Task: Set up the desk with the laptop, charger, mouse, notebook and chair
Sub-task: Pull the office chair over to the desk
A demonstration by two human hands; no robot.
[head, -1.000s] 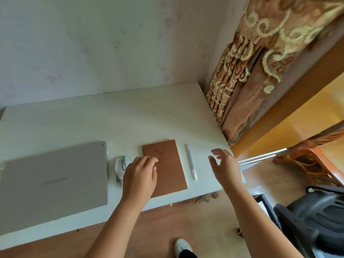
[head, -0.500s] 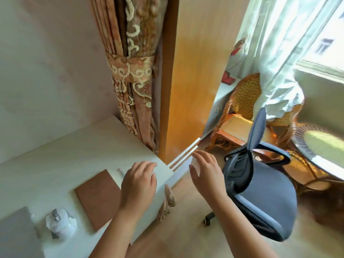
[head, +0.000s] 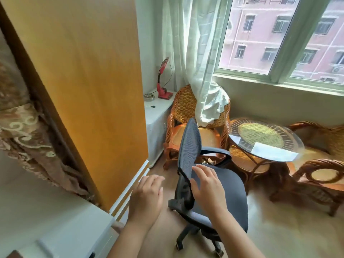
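Observation:
A grey office chair (head: 230, 190) with a mesh back and black armrests stands on the wooden floor, its back turned toward me. My right hand (head: 206, 185) hovers with fingers spread at the lower edge of the chair's back, over the seat; contact is unclear. My left hand (head: 147, 196) is open, palm down, in the air just left of the chair. Only the right corner of the white desk (head: 55, 226) shows at the lower left, with a sliver of the brown notebook (head: 13, 255) at the bottom edge. Laptop, mouse and charger are out of view.
A yellow wooden partition (head: 89, 90) and a patterned curtain (head: 24, 131) stand left of the chair. Behind it are a wicker armchair (head: 186, 116), a round glass-topped wicker table (head: 264, 140), another wicker chair (head: 316, 164), and a white cabinet (head: 158, 116) with a red lamp.
My view has swung right from the desk to the office chair. Both hands left the notebook and desk and moved toward the chair, which is now close in front of me.

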